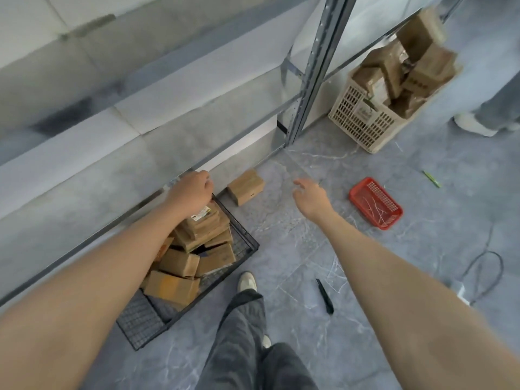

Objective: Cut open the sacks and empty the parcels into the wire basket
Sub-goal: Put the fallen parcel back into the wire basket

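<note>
Black utility knife (325, 296) lying well behind the right fingers. Black wire basket (247, 237) sitting under the left fingers, brown cardboard parcels (180, 261) heaped inside. Left hand (191, 190) curling round its far rim. Right hand (311, 197) spreading wide, holding nothing. I'm judging emptying nearly done. The stray brown cardboard box (245, 187) between the fingertips needs grasping next.
</note>
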A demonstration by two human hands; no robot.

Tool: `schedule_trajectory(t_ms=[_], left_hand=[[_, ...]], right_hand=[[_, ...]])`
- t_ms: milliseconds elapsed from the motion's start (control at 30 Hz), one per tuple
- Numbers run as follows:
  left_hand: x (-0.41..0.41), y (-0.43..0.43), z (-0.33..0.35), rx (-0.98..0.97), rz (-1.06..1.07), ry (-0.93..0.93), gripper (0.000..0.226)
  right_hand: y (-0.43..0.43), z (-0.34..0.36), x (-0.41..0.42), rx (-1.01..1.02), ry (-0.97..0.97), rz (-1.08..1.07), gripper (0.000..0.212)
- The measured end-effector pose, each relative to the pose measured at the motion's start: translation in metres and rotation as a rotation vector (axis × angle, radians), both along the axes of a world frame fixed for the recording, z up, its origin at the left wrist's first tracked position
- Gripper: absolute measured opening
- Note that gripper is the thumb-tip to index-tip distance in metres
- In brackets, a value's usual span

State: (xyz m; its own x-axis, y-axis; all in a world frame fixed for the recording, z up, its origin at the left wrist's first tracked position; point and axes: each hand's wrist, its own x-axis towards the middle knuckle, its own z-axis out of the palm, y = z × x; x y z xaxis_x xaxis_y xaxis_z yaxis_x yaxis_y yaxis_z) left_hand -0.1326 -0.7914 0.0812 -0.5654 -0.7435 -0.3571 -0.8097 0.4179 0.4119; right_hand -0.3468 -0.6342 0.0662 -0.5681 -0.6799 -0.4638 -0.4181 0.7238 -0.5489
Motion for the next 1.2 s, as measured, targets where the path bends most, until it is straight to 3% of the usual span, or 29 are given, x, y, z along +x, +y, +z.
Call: schedule_trajectory(t_ms=[467,933,1200], left_hand=[[-0.102,-0.05,-0.127,0.232,0.213,-0.019,0.034],[-0.171,-0.092,-0.419,0.288,0.552,-0.013,0.019],[-0.183,-0.118,-0.54,0.258,0.797,0.028,0.039]], right_hand=[[-0.106,-0.129,-0.088,0.095,-0.124,0.09,0.038],[-0.193,-0.414,-0.136,0.081,-0.209,0.207,0.035],[-0.239,-0.527,-0.143,-0.011,-0.239,0.114,0.033]])
